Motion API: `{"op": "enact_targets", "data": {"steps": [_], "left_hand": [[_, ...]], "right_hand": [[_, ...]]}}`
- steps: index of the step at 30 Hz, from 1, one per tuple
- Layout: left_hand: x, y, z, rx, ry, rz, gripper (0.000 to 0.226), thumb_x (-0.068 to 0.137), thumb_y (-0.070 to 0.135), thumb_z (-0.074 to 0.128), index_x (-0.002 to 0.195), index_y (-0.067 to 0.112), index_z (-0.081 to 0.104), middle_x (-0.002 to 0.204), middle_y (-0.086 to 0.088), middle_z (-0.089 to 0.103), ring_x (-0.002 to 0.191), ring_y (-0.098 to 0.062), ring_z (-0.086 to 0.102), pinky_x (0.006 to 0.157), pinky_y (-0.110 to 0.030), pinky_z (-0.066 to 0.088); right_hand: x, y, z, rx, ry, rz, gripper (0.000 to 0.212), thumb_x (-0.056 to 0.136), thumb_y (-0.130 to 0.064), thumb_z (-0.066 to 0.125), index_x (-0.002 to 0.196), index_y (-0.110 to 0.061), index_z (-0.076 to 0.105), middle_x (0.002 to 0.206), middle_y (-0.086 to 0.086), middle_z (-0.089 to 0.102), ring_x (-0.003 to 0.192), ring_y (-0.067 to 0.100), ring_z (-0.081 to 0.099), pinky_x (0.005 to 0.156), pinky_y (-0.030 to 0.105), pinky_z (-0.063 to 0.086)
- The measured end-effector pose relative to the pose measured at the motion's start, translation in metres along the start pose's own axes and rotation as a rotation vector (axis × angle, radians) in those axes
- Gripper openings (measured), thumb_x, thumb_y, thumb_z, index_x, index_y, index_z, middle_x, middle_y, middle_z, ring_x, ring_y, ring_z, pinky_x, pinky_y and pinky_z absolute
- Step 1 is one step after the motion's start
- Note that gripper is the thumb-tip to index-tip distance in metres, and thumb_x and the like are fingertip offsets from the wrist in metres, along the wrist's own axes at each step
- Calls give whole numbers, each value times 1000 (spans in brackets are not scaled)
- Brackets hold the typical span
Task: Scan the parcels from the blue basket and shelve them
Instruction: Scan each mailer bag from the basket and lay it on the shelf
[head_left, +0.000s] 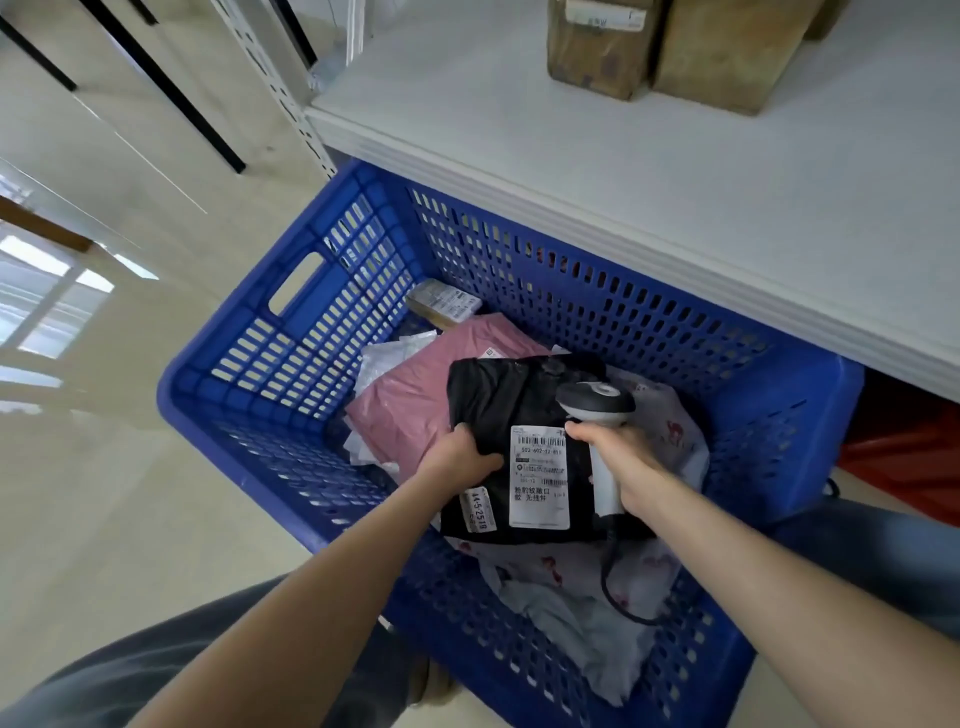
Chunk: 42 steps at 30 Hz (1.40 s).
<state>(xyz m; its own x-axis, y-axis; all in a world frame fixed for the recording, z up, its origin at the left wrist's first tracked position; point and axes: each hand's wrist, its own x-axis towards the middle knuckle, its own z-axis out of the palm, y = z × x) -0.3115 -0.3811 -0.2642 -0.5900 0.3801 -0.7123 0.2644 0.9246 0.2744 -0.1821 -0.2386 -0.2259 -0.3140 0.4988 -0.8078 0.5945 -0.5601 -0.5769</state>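
The black parcel (511, 400) is gripped at its left edge by the left hand (460, 451), over the pink parcel (410, 405) in the blue basket (597, 296). The scanner (597, 401) is held tight by the right hand (626, 460), just beside the white label (540, 475).

Pale glossy floor (130, 493), tiled; bright window reflection (47, 301) at far left. Thin black furniture legs (171, 88) standing on it, upper left. White perforated upright (291, 104) meeting white shelf board (675, 182), upper right. Brown wooden edge (41, 223) at left border. Lighting even, diffuse.
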Motion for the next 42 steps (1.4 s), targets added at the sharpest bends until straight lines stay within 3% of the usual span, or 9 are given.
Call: {"op": "enact_targets", "data": {"steps": [4,12,14,17,22,26,32,36,42], "left_hand": [[17,17,28,-240,49,-197,80,76,43,76,131,-2,40,128,-18,52,111,-33,57,90,-37,49],[22,24,36,-564,-33,-278,43,73,17,82,106,3,57,99,-12,60,91,-28,61,73,-39,56],[19,23,37,-563,-34,-271,26,76,13,80,82,6,55,83,-8,57,80,-23,58,68,-34,52],[12,26,30,-481,15,-233,42,79,14,75,59,13,38,62,-2,43,59,-17,46,54,-27,42],[-11,37,-4,-577,26,-150,18,87,10,63,78,8,48,92,-12,55,91,-28,57,81,-45,56],[-33,45,-53,-613,98,-34,23,88,8,63,106,-3,56,110,-23,63,100,-35,64,80,-55,56],[-80,58,-102,-780,231,132,11,89,1,61,91,7,52,97,-20,61,92,-30,63,80,-53,55],[-98,57,-101,-968,223,206,33,90,-4,57,70,16,40,76,-6,54,73,-21,55,64,-36,50],[-109,42,-90,-1066,197,270,32,91,-7,55,71,15,40,80,-7,60,73,-21,59,68,-37,51]], "right_hand": [[11,8,-3,-21,-38,25,33,82,-25,75,107,-16,56,99,0,56,91,18,53,78,28,40],[19,27,-8,100,-103,70,10,83,-18,72,80,-17,63,80,2,67,69,13,62,52,21,45],[17,29,-9,103,-89,64,9,84,-18,72,83,-16,63,78,-1,64,67,9,59,48,20,43],[14,26,-14,106,-73,52,25,82,-23,74,102,-12,64,87,0,65,74,11,60,58,23,43],[-8,7,-23,120,-57,-21,48,76,-29,80,119,-14,64,116,1,65,106,20,59,89,33,47],[-42,-22,-29,193,-138,-65,22,84,-22,73,104,-14,66,101,5,67,86,19,66,67,33,56],[-118,-51,-36,214,-125,-252,14,87,-18,69,98,-10,68,85,11,72,66,15,66,64,28,54],[-164,-44,-37,184,-64,-322,7,85,-12,69,79,-8,67,59,8,62,45,11,52,49,24,47],[-213,-19,-31,105,-17,-373,16,85,-10,69,70,-4,68,50,5,58,40,9,48,46,22,42]]}}
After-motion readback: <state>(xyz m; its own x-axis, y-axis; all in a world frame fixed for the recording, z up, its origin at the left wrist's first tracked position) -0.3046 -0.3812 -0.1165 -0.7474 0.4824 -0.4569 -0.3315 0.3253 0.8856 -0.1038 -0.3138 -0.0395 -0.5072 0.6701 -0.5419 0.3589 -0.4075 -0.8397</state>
